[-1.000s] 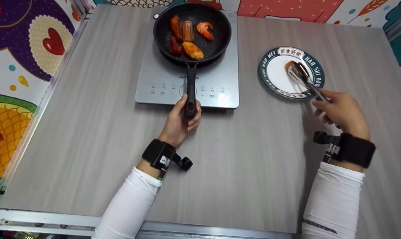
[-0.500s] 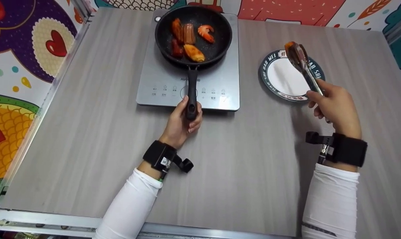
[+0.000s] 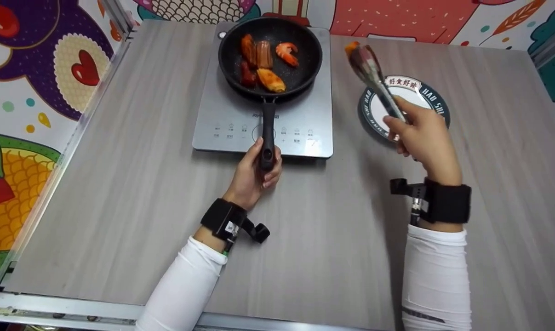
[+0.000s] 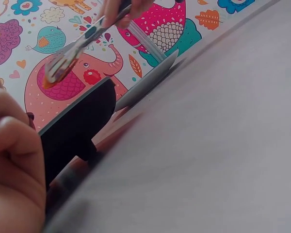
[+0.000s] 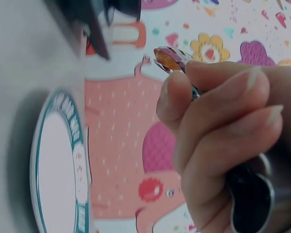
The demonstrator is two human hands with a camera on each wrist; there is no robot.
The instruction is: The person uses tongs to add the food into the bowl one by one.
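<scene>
My left hand [image 3: 249, 177] grips the black handle of the frying pan [image 3: 305, 69], which stands on a silver induction cooker [image 3: 222, 110]. Several pieces of food lie in the pan, among them a shrimp [image 3: 287, 54] and a yellow-orange piece [image 3: 271, 80]. In my right hand [image 3: 424, 133] are metal tongs [image 3: 374, 76], raised between the pan and the plate [image 3: 436, 99]. Their tips pinch an orange piece of food [image 3: 351, 47], mostly hidden by the metal; the right wrist view shows this orange food [image 5: 169, 59] too.
The white plate with a dark green lettered rim lies under my right hand, on the wood-grain table [image 3: 121, 184]. Behind the table stands a wall with cartoon prints [image 3: 401, 18]. A metal rail [image 3: 65, 301] runs along the front edge.
My right hand has lifted the orange food off the plate with the tongs and carried it up and left, toward the pan. The left hand still holds the pan handle.
</scene>
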